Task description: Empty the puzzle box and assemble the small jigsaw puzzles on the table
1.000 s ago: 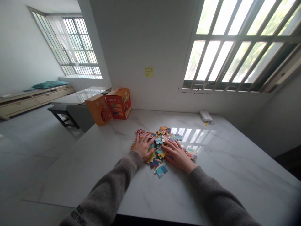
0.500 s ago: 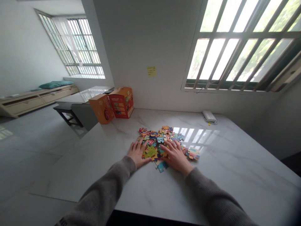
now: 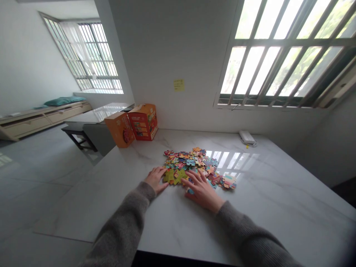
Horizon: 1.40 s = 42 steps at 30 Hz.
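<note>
A heap of colourful jigsaw puzzle pieces [image 3: 191,162] lies on the white marbled table [image 3: 178,226]. At its near left edge rests my left hand [image 3: 156,180], fingers apart, beside a yellow-green puzzle piece [image 3: 168,175]. My right hand [image 3: 202,190] lies over the near side of the heap with its fingers spread, hiding some pieces under it. Another yellow-green piece [image 3: 180,175] shows just left of those fingertips. Neither hand grips a piece that I can see.
Two orange puzzle boxes, one angled [image 3: 120,129] and one upright [image 3: 143,122], stand at the table's back left. A white power strip [image 3: 247,138] lies near the wall at the back right. A yellow note [image 3: 178,85] is stuck to the wall.
My left hand has drawn back left, off the heap's edge, uncovering a yellow-green piece. My right hand has shifted slightly left and nearer, now covering most of the blue piece at the front.
</note>
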Motion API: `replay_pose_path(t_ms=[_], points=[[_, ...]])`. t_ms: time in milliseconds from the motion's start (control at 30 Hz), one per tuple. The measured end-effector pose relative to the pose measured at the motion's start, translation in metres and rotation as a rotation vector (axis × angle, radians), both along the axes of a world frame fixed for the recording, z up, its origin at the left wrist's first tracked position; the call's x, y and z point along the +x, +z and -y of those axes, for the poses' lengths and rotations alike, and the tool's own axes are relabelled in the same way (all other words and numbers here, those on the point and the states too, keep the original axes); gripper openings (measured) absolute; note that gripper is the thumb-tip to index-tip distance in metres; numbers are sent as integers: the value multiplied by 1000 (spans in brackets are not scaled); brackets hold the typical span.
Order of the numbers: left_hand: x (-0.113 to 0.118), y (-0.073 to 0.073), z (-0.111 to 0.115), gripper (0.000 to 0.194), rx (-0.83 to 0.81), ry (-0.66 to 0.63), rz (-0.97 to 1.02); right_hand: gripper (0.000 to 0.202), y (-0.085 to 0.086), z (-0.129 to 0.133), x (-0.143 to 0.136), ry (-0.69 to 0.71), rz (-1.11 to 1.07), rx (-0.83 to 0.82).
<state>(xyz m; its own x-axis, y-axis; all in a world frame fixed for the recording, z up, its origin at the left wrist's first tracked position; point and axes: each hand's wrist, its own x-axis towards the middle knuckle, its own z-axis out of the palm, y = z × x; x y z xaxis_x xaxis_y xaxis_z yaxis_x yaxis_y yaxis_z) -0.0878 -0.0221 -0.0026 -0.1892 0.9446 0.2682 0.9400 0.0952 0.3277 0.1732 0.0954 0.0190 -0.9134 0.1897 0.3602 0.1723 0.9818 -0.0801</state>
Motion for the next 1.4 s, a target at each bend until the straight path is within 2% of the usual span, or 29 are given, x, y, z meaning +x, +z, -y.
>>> replay_pose_path(t_ms=[167, 300, 367, 467, 533, 600, 733, 833, 967, 1200, 1300, 1400], points=[[-10, 2, -4, 57, 62, -15, 26, 51, -5, -25, -5, -190, -80, 23], [0, 15, -4, 57, 218, -76, 164, 41, 1, -24, -5, -167, -196, -68], [15, 22, -7, 53, 250, -158, 387, 42, 6, -16, -5, -114, -283, -196], [45, 26, -20, 47, 135, -297, 915, 44, 9, -5, -9, -28, -406, -478], [65, 25, -30, 50, 24, -349, 1241, 33, 7, -2, -13, -29, -500, -696], [78, 23, -38, 50, -45, -351, 1402, 22, 3, -3, -16, -69, -571, -917], [82, 20, -44, 45, 32, -245, 1298, 30, -1, -3, -17, -85, -555, -1274], [77, 21, -42, 49, 154, -127, 1242, 34, 1, 3, -14, -61, -460, -1402], [78, 22, -40, 52, 185, -84, 1243, 34, 5, 11, -11, -63, -389, -1451], [90, 19, -37, 52, 139, -176, 1291, 38, -1, 4, -13, -122, -490, -1448], [88, 20, -34, 58, 160, -210, 1306, 38, -3, 2, -12, -139, -505, -1450], [84, 19, -30, 53, 146, -210, 1273, 37, -2, 3, -11, -123, -456, -1469]])
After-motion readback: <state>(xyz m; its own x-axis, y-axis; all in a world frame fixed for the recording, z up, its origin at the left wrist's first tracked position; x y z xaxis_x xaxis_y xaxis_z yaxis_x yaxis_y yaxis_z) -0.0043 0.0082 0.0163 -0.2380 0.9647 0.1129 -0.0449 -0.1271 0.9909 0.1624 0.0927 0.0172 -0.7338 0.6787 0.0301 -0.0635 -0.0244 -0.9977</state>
